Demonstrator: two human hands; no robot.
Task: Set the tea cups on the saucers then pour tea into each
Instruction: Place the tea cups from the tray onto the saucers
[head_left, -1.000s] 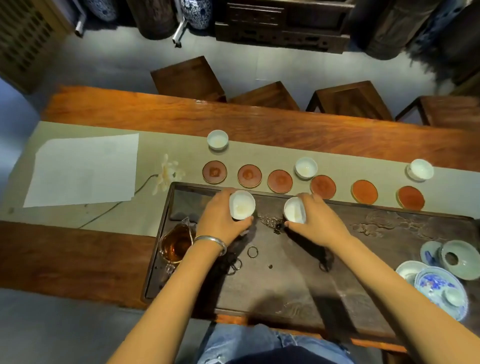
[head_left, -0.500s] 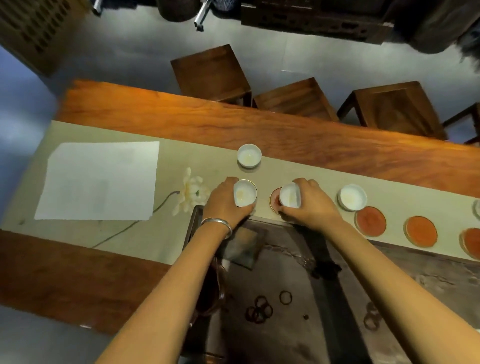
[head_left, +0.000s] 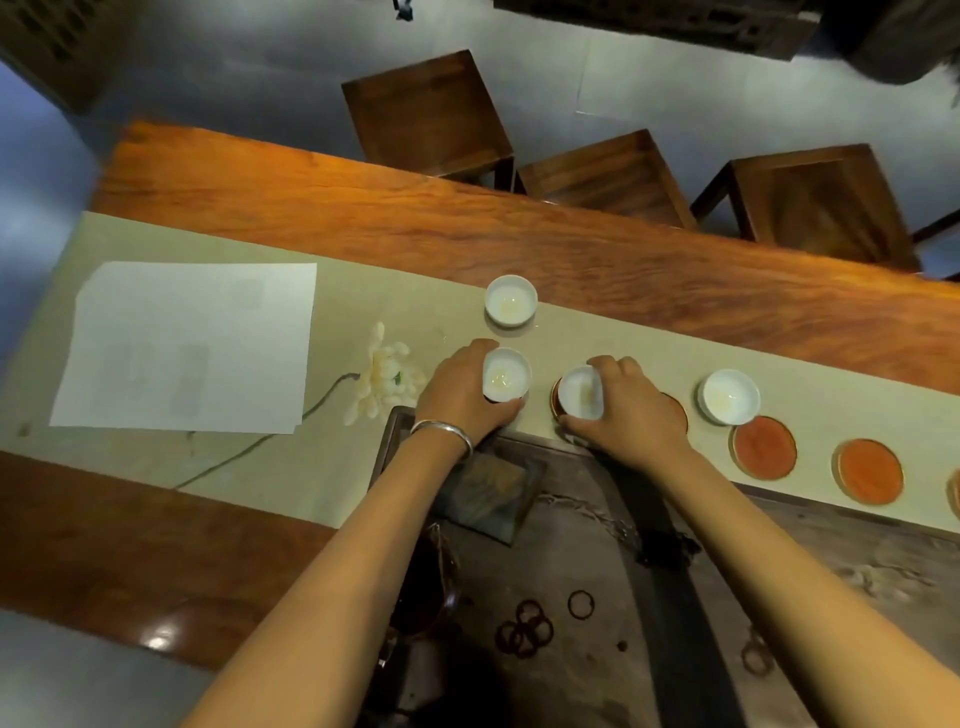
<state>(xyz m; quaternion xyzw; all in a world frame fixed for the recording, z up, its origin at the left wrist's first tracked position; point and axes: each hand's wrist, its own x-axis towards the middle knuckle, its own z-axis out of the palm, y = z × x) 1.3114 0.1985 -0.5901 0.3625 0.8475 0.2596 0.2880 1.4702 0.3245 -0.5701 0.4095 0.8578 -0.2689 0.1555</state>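
Head view: left hand (head_left: 457, 395) grips one white tea cup (head_left: 506, 375) above the table runner (head_left: 332, 467); right hand (head_left: 631, 410) grips a second cup (head_left: 581, 392) over a saucer (head_left: 557, 402). Two loose cups (head_left: 510, 300) (head_left: 729, 397); bare saucers (head_left: 763, 447) at right.

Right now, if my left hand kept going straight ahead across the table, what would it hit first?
Probably the loose white cup on the runner, just beyond the cup your left hand holds; depth is hard to judge.
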